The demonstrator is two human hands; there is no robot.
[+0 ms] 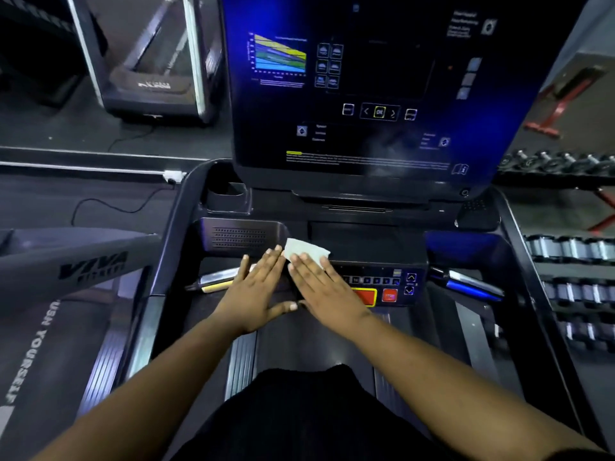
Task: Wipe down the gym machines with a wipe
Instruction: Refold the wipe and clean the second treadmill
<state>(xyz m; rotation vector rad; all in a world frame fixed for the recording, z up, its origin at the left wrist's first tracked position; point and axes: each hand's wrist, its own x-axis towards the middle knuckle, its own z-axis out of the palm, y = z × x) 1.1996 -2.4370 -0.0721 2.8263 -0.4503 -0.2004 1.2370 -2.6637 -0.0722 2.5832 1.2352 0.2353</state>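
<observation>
Head view shows your right hand (pixel 327 292) flat, fingers straight, pressing the wipe (pixel 304 249) onto the treadmill console (pixel 382 257). Your left hand (pixel 254 294) lies flat just beside it, holding nothing.

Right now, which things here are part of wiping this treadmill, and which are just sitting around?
Part of the job:
wipe under the right hand
left hand
control panel
console screen

Just lying about:
dumbbell rack
neighbouring treadmill
floor cable
</observation>
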